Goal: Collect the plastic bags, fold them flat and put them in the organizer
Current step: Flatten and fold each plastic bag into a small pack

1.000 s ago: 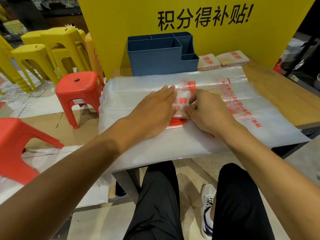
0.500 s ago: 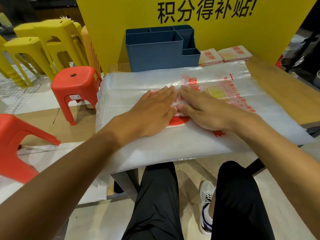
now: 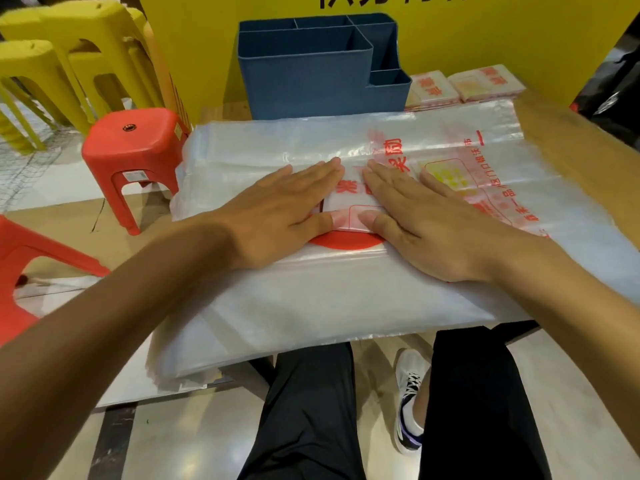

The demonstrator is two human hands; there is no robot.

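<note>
A small folded plastic bag with red print lies on top of a wide stack of clear plastic bags that covers the table. My left hand and my right hand lie flat on the folded bag from either side, fingers straight, pressing it down. Both thumbs touch its near edge. The blue organizer with several compartments stands behind the stack, against the yellow board. Two more folded bags lie to the right of the organizer.
The wooden table shows at the right. A red stool and stacked yellow stools stand to the left, another red stool nearer. The yellow board closes off the back. My legs are below the table edge.
My right hand went from pinching the folded bag with curled fingers to lying flat on it. Both hands now press it down, slightly apart. The view moved closer to the table.
</note>
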